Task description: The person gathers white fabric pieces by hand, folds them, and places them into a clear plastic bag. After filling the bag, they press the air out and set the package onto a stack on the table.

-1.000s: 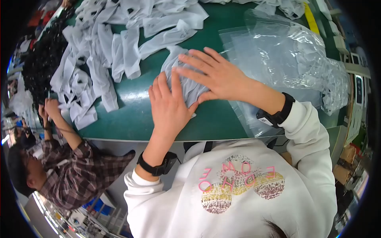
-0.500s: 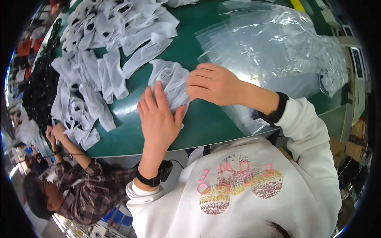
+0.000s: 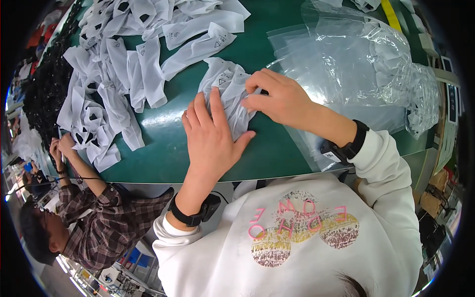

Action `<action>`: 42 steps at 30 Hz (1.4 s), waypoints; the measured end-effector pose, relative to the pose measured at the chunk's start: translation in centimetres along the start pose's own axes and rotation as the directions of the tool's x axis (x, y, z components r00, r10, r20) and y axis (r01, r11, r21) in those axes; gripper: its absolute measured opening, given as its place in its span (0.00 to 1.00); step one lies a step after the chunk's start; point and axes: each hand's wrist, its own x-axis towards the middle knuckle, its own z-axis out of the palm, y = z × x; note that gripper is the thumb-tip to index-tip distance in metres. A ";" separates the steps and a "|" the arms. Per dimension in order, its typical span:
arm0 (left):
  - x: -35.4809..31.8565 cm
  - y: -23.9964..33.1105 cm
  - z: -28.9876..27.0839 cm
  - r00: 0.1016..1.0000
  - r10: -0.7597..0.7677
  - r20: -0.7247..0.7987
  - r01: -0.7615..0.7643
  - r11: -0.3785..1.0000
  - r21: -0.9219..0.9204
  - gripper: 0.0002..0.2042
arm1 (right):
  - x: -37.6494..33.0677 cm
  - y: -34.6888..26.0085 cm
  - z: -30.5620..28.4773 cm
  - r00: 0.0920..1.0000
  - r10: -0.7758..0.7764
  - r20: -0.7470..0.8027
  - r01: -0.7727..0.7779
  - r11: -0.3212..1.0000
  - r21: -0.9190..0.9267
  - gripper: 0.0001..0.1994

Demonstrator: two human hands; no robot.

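Observation:
A crumpled, frosted white plastic bag (image 3: 225, 79) with a small dark printed mark lies on the green tabletop (image 3: 163, 133) in front of me. My left hand (image 3: 213, 131) rests flat on it, fingers stretched forward and thumb out to the side. At the bag's right edge, the fingers of my right hand (image 3: 277, 96) are curled in a pinch on the plastic. Whatever may be inside the bag cannot be made out.
Similar frosted bags (image 3: 118, 74) lie heaped at the left and far left. Clear plastic bags (image 3: 341, 64) are fanned out on the right. A black heap of cord-like pieces (image 3: 42, 94) runs along the far left, where a co-worker in a plaid shirt (image 3: 114, 222) handles something.
The whole view has shifted slightly. My right hand still pinches the bag's edge, its fingers now more curled, and my left hand stays flat on the bag.

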 end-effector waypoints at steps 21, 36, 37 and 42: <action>10.2 4.3 0.0 0.822 0.565 0.076 -0.528 0.804 -0.272 0.40 | -8.5 -1.8 -8.5 0.534 0.439 -0.723 -0.638 0.770 -0.003 0.07; 20.7 24.5 7.8 0.543 0.837 0.063 -0.806 0.540 -0.243 0.42 | -10.0 -2.9 -13.3 0.550 0.028 -0.834 -0.545 0.769 -0.333 0.13; 20.4 25.9 8.1 0.600 0.791 0.121 -0.783 0.611 -0.117 0.43 | -9.6 -3.1 -12.8 0.552 0.039 -0.833 -0.516 0.801 -0.304 0.12; 18.9 29.2 8.7 0.787 0.597 0.157 -0.614 0.784 0.096 0.45 | -9.9 -4.3 -11.8 0.599 0.094 -0.795 -0.390 0.901 -0.188 0.11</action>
